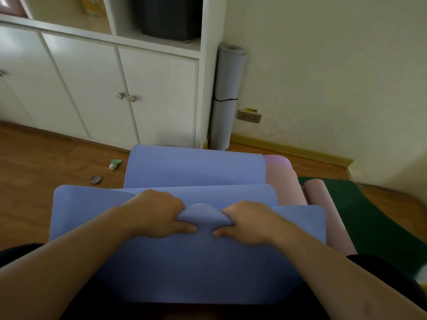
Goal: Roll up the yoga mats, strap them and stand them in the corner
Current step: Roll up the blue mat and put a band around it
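Head view, looking down over both forearms. I see the blue mat lying across my lap and running forward over the floor; its far part rises in a loose curl toward the cabinet. My left hand and right hand sit side by side near the mat's middle, knuckles up. Each hand has its fingers curled down into the mat and its thumb pressed toward the other hand, so that both pinch the material. Between the two hands a small hump of mat bulges up, touched by both.

Just right of the blue mat lies a pink mat, partly under it, with a rolled end at its far side. A green mat lies flat further right, its edge beside the pink one.

In the corner, a grey rolled mat stands upright between the cabinet's side and the wall, bound by a thin black strap about halfway up. A socket sits on the wall just beside it.

On the floor left of the blue mat lie a small green tube and a round dark disc, near each other but apart. A dark bin stands on the open shelf above the cabinet doors.
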The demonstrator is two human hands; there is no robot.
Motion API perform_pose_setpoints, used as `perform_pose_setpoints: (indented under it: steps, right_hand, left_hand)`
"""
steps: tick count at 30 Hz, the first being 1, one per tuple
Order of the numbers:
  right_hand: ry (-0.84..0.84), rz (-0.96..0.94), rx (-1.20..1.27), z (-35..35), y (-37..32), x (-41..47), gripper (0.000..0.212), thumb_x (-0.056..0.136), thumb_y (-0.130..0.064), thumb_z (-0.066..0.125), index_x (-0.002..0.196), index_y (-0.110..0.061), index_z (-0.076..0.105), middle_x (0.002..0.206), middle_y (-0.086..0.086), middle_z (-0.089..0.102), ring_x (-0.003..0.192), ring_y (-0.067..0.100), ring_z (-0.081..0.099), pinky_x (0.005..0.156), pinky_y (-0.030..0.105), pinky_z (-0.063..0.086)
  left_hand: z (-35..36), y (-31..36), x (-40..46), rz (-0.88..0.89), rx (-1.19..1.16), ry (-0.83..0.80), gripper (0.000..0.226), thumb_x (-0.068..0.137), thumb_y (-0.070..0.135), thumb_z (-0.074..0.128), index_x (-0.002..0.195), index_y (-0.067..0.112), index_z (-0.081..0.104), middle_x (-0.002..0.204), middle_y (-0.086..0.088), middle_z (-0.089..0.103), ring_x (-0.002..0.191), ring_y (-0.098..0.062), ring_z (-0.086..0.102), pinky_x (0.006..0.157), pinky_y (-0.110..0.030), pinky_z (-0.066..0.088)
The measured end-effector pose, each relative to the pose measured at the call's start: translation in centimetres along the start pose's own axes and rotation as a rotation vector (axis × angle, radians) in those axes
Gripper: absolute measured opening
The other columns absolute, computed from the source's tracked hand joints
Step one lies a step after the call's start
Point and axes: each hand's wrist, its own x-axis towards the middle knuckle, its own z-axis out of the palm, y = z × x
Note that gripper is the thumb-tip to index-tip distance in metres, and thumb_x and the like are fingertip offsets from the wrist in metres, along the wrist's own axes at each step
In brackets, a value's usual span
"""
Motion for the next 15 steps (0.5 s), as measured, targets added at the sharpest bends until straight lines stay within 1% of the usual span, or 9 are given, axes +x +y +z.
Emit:
perform_pose_setpoints:
  steps: [2, 3, 4, 6, 8, 10, 12, 13, 15]
  right_hand:
    - [-0.063, 0.004, 0.064, 0.0, 0.0, 0.1, 0.036, 0.099, -0.066, 0.056, 0.098, -0.030, 0.062, 0.103, -0.001, 0.070, 0.093, 0.022, 0.063, 0.082, 0.041, 0.052]
    - [-0.082, 0.014, 0.098, -0.1, 0.1, 0.0, 0.034, 0.100, -0.064, 0.055, 0.097, -0.030, 0.063, 0.101, -0.001, 0.070, 0.092, 0.022, 0.063, 0.083, 0.042, 0.053]
    - [-0.091, 0.023, 0.128, -0.2, 0.2, 0.1, 0.032, 0.101, -0.062, 0.056, 0.094, -0.031, 0.063, 0.098, -0.003, 0.069, 0.091, 0.021, 0.063, 0.084, 0.042, 0.053]
    - [-0.093, 0.041, 0.167, -0.6, 0.5, 0.1, 0.031, 0.102, -0.059, 0.057, 0.088, -0.032, 0.062, 0.092, -0.005, 0.066, 0.088, 0.019, 0.062, 0.082, 0.041, 0.052]
    - [-0.086, 0.060, 0.198, -0.9, 0.8, 0.1, 0.032, 0.102, -0.058, 0.057, 0.095, -0.028, 0.066, 0.093, -0.004, 0.067, 0.087, 0.018, 0.063, 0.084, 0.040, 0.053]
    - [-0.072, 0.076, 0.219, -0.9, 1.0, 0.1, 0.033, 0.102, -0.058, 0.058, 0.102, -0.026, 0.067, 0.096, -0.003, 0.068, 0.088, 0.016, 0.063, 0.087, 0.041, 0.054]
    - [-0.030, 0.080, 0.223, -0.6, 1.2, 0.2, 0.032, 0.100, -0.059, 0.060, 0.105, -0.028, 0.065, 0.101, -0.004, 0.069, 0.090, 0.016, 0.063, 0.089, 0.042, 0.054]
    - [0.001, 0.082, 0.217, -0.4, 1.3, 0.2, 0.033, 0.098, -0.061, 0.061, 0.108, -0.030, 0.062, 0.105, -0.004, 0.069, 0.092, 0.016, 0.062, 0.089, 0.042, 0.054]
    - [0.087, 0.075, 0.206, -0.2, 1.6, 0.1, 0.042, 0.094, -0.064, 0.065, 0.118, -0.032, 0.050, 0.113, -0.003, 0.067, 0.095, 0.017, 0.062, 0.088, 0.042, 0.054]
  left_hand:
    - [0.3, 0.0, 0.1, 0.020, 0.068, 0.166, 0.066, 0.097, 0.079, 0.033, 0.140, 0.030, 0.043, 0.123, 0.006, 0.068, 0.104, -0.015, 0.065, 0.097, -0.033, 0.050]
    - [0.6, 0.0, 0.0, 0.039, 0.073, 0.257, 0.066, 0.099, 0.076, 0.032, 0.146, 0.030, 0.035, 0.127, 0.004, 0.067, 0.107, -0.017, 0.065, 0.099, -0.034, 0.049]
    - [1.0, 0.0, 0.0, 0.074, 0.079, 0.359, 0.061, 0.101, 0.072, 0.031, 0.145, 0.030, 0.035, 0.125, 0.003, 0.067, 0.106, -0.019, 0.066, 0.099, -0.036, 0.049]
    - [1.8, -0.1, 0.3, 0.133, 0.136, 0.535, 0.046, 0.102, 0.061, 0.035, 0.130, 0.029, 0.052, 0.114, -0.002, 0.068, 0.098, -0.024, 0.066, 0.093, -0.042, 0.053]
    - [2.5, 0.1, 0.6, 0.100, 0.172, 0.639, 0.034, 0.095, 0.049, 0.062, 0.114, 0.022, 0.069, 0.114, -0.012, 0.066, 0.102, -0.034, 0.065, 0.095, -0.052, 0.053]
    - [2.6, 1.2, 0.8, 0.030, 0.155, 0.630, 0.040, 0.084, 0.037, 0.083, 0.115, 0.014, 0.074, 0.117, -0.018, 0.065, 0.106, -0.039, 0.062, 0.096, -0.056, 0.054]
    - [3.0, 2.0, 1.1, 0.013, 0.124, 0.631, 0.050, 0.075, 0.025, 0.091, 0.117, 0.006, 0.074, 0.104, -0.016, 0.069, 0.094, -0.035, 0.066, 0.083, -0.049, 0.059]
    - [3.0, 2.2, 1.1, 0.017, 0.102, 0.626, 0.053, 0.074, 0.023, 0.091, 0.120, 0.005, 0.073, 0.100, -0.014, 0.072, 0.090, -0.033, 0.068, 0.078, -0.046, 0.060]
    - [2.8, 2.4, 1.2, -0.004, 0.017, 0.584, 0.060, 0.090, 0.025, 0.080, 0.143, 0.005, 0.058, 0.110, -0.012, 0.075, 0.101, -0.031, 0.071, 0.085, -0.043, 0.060]
